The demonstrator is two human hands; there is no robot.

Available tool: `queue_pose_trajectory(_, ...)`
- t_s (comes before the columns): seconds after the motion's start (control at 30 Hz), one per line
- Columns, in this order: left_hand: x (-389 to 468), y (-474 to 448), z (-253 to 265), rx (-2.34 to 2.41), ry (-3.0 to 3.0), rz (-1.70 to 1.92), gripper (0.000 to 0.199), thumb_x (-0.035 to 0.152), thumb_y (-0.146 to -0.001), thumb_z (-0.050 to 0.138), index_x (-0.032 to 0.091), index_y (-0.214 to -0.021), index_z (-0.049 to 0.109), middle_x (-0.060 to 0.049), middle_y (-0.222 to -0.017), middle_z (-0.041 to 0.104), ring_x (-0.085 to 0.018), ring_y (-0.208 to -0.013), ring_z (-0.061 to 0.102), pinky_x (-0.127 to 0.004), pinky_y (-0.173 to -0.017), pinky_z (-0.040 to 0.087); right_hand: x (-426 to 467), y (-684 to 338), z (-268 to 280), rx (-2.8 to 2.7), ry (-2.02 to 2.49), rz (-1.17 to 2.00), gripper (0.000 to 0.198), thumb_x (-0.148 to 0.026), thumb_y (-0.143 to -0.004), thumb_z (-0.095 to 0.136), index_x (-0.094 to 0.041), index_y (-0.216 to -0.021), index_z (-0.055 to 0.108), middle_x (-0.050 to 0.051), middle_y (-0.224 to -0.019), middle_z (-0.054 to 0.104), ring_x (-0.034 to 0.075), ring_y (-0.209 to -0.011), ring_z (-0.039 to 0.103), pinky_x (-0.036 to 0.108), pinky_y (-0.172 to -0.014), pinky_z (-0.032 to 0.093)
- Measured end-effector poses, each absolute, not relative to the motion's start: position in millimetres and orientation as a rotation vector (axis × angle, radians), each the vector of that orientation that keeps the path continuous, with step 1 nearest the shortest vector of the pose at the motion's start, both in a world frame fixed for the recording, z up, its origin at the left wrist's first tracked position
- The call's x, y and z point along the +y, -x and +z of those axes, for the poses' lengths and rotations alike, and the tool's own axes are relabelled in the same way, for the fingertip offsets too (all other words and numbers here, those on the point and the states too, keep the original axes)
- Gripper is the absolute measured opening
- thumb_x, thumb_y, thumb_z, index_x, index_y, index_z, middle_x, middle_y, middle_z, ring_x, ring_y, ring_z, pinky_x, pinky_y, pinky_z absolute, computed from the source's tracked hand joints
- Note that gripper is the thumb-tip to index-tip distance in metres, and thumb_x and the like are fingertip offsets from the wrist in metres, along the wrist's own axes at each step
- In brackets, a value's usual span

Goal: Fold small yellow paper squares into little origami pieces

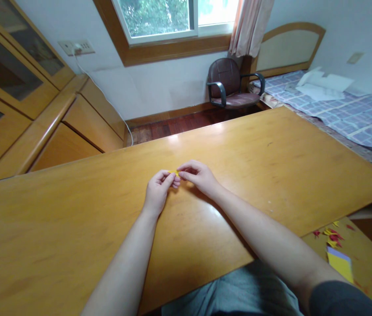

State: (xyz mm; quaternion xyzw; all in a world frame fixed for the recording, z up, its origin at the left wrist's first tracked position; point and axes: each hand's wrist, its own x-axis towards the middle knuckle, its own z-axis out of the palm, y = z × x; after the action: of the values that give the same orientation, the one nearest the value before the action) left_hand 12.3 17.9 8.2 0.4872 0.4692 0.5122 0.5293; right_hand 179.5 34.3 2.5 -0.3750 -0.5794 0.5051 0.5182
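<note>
Between my two hands, just above the wooden table (100,210), is a small piece of folded yellow paper (174,173). My left hand (160,189) pinches its left side between thumb and fingers. From the right, my right hand (199,176) closes thumb and fingertips on the other end. Most of the paper is covered by the fingertips, so its exact folded shape cannot be made out.
A lower surface at the right holds several small red and yellow folded paper pieces (332,236) and a stack of yellow and purple paper sheets (340,264). Beyond the table stand a brown armchair (227,81), a bed (344,105) and a wooden cabinet (83,118).
</note>
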Motion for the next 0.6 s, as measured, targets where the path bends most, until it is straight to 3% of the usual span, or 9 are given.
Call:
queue_pose_trajectory(0.23,18,-11,7,1.153,-1.173,1.225,0.023,0.038,-0.078,0.072,0.017,-0.078,0.062,-0.001,-0.070,0.069,-0.012,-0.061,0.062,-0.025,-0.063,0.051,31,-179,12,-1.542,0.920,1.011,0.005,-0.022,-0.082,0.069,-0.020,-0.084,0.073,0.002,-0.085,0.067,0.014,-0.076,0.062,0.027,-0.071,0.050)
queue_pose_trajectory(0.6,14,-16,13,1.208,-1.335,1.229,0.020,0.035,-0.079,0.071,0.018,-0.085,0.065,0.000,-0.074,0.067,-0.013,-0.066,0.062,-0.024,-0.066,0.050,30,-181,16,-1.640,0.944,0.846,0.007,-0.018,-0.084,0.066,-0.020,-0.082,0.072,0.003,-0.082,0.069,0.016,-0.080,0.063,0.030,-0.074,0.050)
